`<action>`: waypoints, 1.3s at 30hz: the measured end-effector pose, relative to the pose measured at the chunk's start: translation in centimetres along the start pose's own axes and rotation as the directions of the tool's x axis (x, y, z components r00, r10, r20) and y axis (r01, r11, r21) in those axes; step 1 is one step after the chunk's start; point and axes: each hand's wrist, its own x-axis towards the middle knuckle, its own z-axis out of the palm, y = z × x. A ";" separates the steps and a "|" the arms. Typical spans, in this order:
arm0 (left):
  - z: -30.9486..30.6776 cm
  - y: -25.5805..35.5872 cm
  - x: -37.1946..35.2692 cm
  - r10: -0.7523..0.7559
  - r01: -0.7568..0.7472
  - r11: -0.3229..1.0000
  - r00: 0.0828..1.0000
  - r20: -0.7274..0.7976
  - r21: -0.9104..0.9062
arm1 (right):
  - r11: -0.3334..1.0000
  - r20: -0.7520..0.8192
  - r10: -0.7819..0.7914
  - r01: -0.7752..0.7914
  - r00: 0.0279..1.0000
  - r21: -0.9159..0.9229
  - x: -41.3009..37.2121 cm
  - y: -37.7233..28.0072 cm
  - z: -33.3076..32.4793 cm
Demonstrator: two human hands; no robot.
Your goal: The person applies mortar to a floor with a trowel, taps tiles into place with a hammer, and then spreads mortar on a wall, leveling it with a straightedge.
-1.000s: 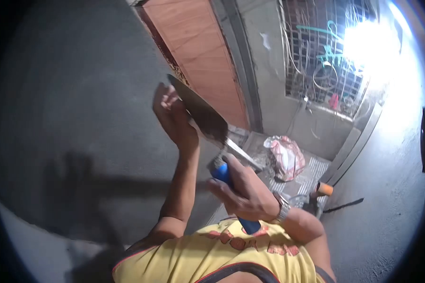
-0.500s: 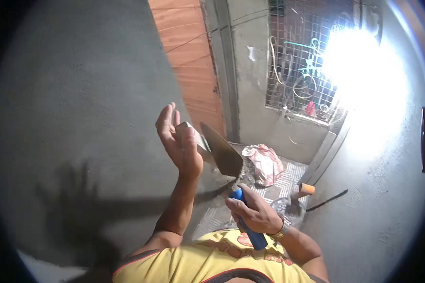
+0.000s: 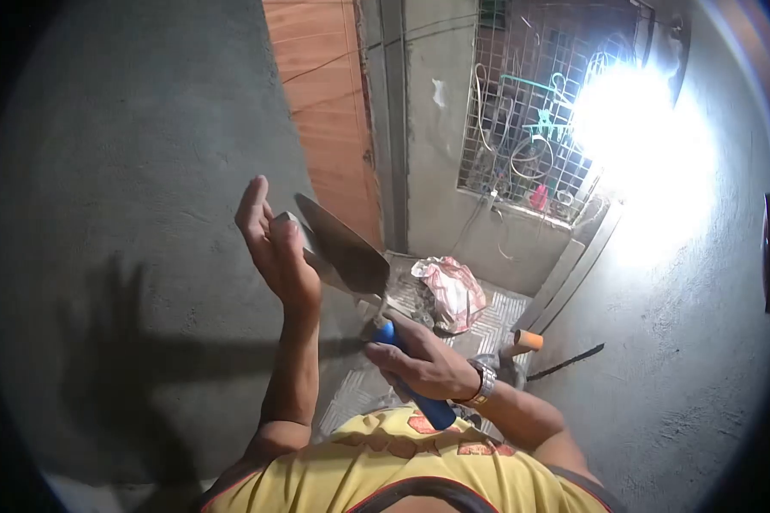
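Note:
My right hand (image 3: 423, 363) is closed around the blue handle of a pointed trowel (image 3: 351, 252). The metal blade points up and to the left, toward my left hand (image 3: 284, 265). My left hand is raised with its fingers stretched upward and its thumb in front. Between thumb and fingers sits a pale, flat-edged piece (image 3: 308, 244), partly hidden behind the trowel blade; its kind does not show. The blade overlaps this piece in the view. A grey plastered wall (image 3: 162, 145) rises to the left of both hands, and my left arm casts a shadow on it.
A crumpled pink-and-white sack (image 3: 455, 295) lies on the patterned floor (image 3: 351, 398). Nearby, an orange-ended tool (image 3: 529, 340) stands at a container (image 3: 509, 368). A wire grille (image 3: 509, 128) and bright lamp (image 3: 629, 120) are ahead; another grey wall (image 3: 659, 368) flanks the right.
Both hands, with the trowel and the pale piece, have shifted left in the view. The background has also moved left and slightly up. Both grips look the same.

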 end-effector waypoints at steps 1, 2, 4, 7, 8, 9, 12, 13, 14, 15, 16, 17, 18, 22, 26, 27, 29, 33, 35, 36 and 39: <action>0.2 -0.2 0.0 0.016 -0.016 1.000 1.000 -0.014 0.023 | 1.000 0.012 -0.006 0.006 1.000 -0.002 0.3 -0.1 -0.3; 0.2 -0.5 0.1 0.021 -0.021 1.000 1.000 -0.005 -0.008 | 1.000 0.025 -0.014 0.014 1.000 -0.008 0.4 0.0 -0.4; 0.0 -1.2 0.4 0.039 -0.039 0.997 0.999 -0.010 -0.066 | 0.986 -0.062 0.154 -0.157 0.986 -0.050 1.8 3.4 -1.6; -0.7 -1.2 0.3 -0.124 0.123 0.986 0.992 0.000 -0.110 | 0.910 -0.153 0.338 -0.364 0.929 -0.198 3.6 14.2 -4.7; -0.6 -1.2 0.6 -0.164 0.162 0.979 0.986 -0.013 -0.120 | 0.887 -0.163 0.363 -0.394 0.918 -0.241 3.8 18.1 -5.4; -0.3 -1.6 1.1 -0.113 0.115 0.990 0.993 0.020 -0.078 | 0.871 -0.170 0.337 -0.375 0.926 -0.318 3.8 21.0 -5.9; 1.1 -2.7 1.8 -0.010 0.008 1.000 0.998 0.064 0.028 | 0.888 -0.231 0.303 -0.362 0.925 -0.283 2.8 14.7 -4.4; 2.2 -2.6 2.2 0.017 -0.018 0.998 0.999 0.035 0.057 | 0.909 -0.243 0.263 -0.324 0.934 -0.260 2.2 10.9 -3.4; 3.1 -2.8 2.8 0.044 -0.044 0.995 0.999 0.004 0.087 | 0.928 -0.220 0.156 -0.219 0.963 -0.302 1.9 8.5 -3.1; 3.8 -3.7 3.4 0.141 -0.142 0.987 0.990 0.023 0.075 | 0.947 -0.200 0.079 -0.136 0.977 -0.291 1.6 5.5 -2.9; 4.5 -4.2 3.8 0.175 -0.177 0.979 0.984 0.028 0.097 | 0.961 -0.179 0.000 -0.049 0.984 -0.274 1.5 3.2 -2.7; 5.4 -4.4 4.0 0.209 -0.211 0.970 0.977 0.033 0.119 | 0.803 -0.214 -0.253 0.082 0.943 -0.590 1.7 2.4 -3.1; 6.2 -4.4 4.3 0.242 -0.244 0.960 0.970 0.035 0.139 | 0.732 -0.216 -0.378 0.149 0.900 -0.664 1.6 1.0 -3.2; 8.1 -4.5 4.1 0.228 -0.234 0.969 0.970 0.080 0.078 | 0.620 -0.294 -0.409 0.027 0.864 -0.784 2.7 4.3 -5.0; 9.5 -4.3 4.0 0.250 -0.270 0.950 0.959 0.133 0.158 | 0.520 -0.315 -0.459 -0.037 0.831 -0.854 3.4 2.7 -5.7; 9.9 -4.0 4.0 0.246 -0.261 0.957 0.961 0.127 0.123 | 0.504 -0.302 -0.504 -0.009 0.809 -0.864 3.0 0.8 -5.1; 10.7 -3.6 3.8 0.230 -0.245 0.962 0.965 0.126 0.119 | 0.536 -0.335 -0.483 -0.029 0.809 -0.844 2.5 -2.6 -4.8; 10.5 -4.1 4.3 0.188 -0.202 0.972 0.976 0.112 0.121 | 0.522 -0.410 -0.373 -0.176 0.833 -0.834 3.7 -0.8 -5.9; 10.3 -4.7 4.6 0.185 -0.194 0.973 0.979 0.084 0.123 | 0.438 -0.360 -0.427 -0.158 0.829 -0.885 3.6 0.5 -5.7; 10.4 -4.9 4.9 0.187 -0.197 0.969 0.979 0.077 0.149 | 0.441 -0.346 -0.441 -0.136 0.828 -0.887 3.5 0.1 -5.3; 10.6 -4.3 4.7 0.192 -0.202 0.965 0.978 0.078 0.166 | 0.590 -0.395 -0.362 -0.120 0.845 -0.798 3.7 -3.6 -4.5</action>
